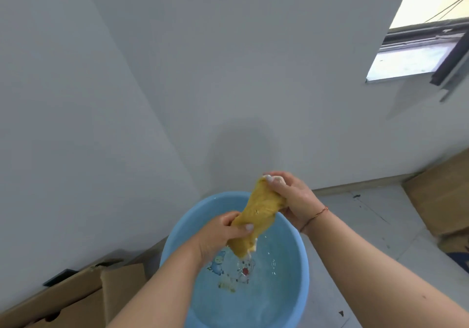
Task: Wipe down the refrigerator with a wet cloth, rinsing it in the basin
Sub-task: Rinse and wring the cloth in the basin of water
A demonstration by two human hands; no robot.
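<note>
Both hands' grip, left hand (pixel 223 233) and right hand (pixel 291 195), around twisted, dripping yellow cloth (pixel 258 213) over blue basin (pixel 294 251)

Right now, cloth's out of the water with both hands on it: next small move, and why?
Probably one more twist to finish wringing. The left hand grips the lower end of the yellow cloth, the right hand grips the upper end, and the cloth hangs bunched above the blue basin. Drops are falling onto the water from its bottom end, so it looks too wet for wiping.
</note>
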